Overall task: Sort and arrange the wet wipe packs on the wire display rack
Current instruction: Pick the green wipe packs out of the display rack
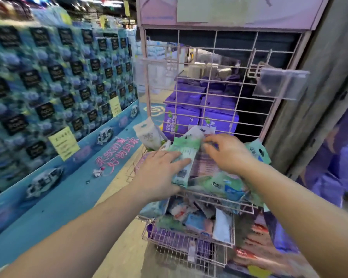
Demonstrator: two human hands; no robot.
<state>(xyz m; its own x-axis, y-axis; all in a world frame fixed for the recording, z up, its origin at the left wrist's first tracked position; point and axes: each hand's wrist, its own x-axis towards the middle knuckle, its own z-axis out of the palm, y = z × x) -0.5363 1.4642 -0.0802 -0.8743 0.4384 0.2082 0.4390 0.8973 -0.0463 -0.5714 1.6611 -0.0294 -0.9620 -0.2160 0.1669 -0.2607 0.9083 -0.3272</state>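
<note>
Mid-sort: left hand (159,173) clasping green wet wipe pack (184,159), right hand (227,152) pinching its top; next, seating it upright in upper wire basket (215,197).

Both hands on green wipe pack (184,157) in pink wire rack (213,199) basket, L hand (159,173), R hand (229,151)

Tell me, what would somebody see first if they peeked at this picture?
Probably the two hands in the middle: the left hand and right hand hold a green pack over a pink wire rack full of jumbled wipe packs. Behind the wire grid sit purple boxes, and a big blue wall of stacked packages fills the left side.
</note>
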